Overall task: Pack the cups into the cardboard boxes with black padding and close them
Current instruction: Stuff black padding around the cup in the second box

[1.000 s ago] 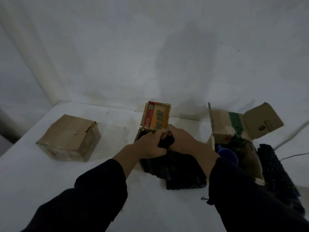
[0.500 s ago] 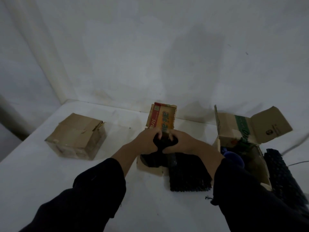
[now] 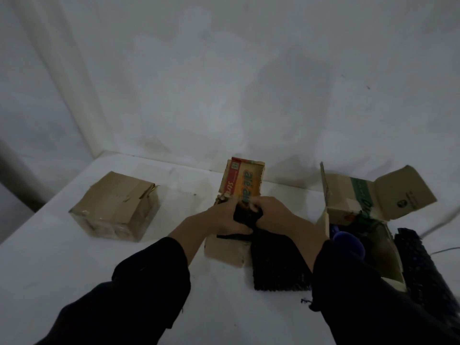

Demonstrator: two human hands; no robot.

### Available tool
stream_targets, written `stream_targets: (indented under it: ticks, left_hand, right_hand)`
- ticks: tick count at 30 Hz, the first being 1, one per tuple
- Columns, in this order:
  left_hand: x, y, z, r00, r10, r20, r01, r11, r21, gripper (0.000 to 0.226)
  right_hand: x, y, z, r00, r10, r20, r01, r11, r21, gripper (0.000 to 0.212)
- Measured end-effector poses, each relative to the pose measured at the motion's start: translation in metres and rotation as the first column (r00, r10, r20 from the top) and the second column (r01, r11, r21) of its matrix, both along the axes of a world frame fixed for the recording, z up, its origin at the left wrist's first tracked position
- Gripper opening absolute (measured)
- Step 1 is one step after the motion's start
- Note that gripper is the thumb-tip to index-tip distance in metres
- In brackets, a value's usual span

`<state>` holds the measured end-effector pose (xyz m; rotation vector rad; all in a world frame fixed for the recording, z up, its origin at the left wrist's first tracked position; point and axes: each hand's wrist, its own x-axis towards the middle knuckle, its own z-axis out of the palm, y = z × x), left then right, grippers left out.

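The left hand [image 3: 221, 217] and right hand [image 3: 272, 215] are clenching the black padding [image 3: 247, 217], stuffing it into the middle box [image 3: 224, 251]. The left box [image 3: 117, 205] is sitting closed. The right box [image 3: 348, 202] is gaping, with a blue cup [image 3: 348, 241] waiting inside.

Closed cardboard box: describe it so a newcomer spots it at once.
On the white table, three cardboard boxes stand in a row. The closed box is leftmost. Only its plain brown flaps are folded shut; the middle box and right box stand open.
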<state>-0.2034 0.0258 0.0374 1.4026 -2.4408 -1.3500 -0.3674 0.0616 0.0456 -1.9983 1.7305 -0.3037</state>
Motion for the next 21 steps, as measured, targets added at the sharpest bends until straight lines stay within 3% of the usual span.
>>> stream_targets:
  ticks: [3,8,11,14,17,21]
  left_hand:
    - [-0.005,0.003,-0.003,0.977,0.150,-0.153,-0.132,0.984,0.120,0.046]
    - [-0.006,0.006,-0.014,0.976,0.125,-0.179,-0.147,0.982,-0.117,0.031]
    - [-0.009,0.013,-0.016,0.966,0.192,-0.170,-0.226,0.952,-0.207,0.022]
    - [-0.013,0.016,-0.023,0.954,0.291,-0.071,-0.298,0.906,-0.299,0.022]
    - [-0.017,0.022,-0.034,0.948,0.313,-0.055,-0.311,0.876,-0.368,0.021]
    - [-0.023,0.033,-0.041,0.901,0.417,-0.119,-0.432,0.841,-0.325,0.025]
  right_hand:
    - [-0.001,-0.006,0.005,0.996,0.040,-0.081,-0.042,0.999,-0.025,0.042]
    - [0.000,-0.020,0.018,0.918,0.113,-0.380,-0.149,0.987,-0.065,0.023]
    - [0.001,-0.029,0.020,0.813,0.190,-0.550,-0.277,0.958,-0.079,0.015]
    - [0.003,-0.034,0.016,0.668,0.238,-0.705,-0.403,0.912,-0.075,0.014]
    - [0.006,-0.033,0.013,0.580,0.273,-0.768,-0.448,0.894,-0.020,0.022]
    - [0.008,-0.032,0.009,0.504,0.286,-0.815,-0.458,0.888,0.029,0.025]
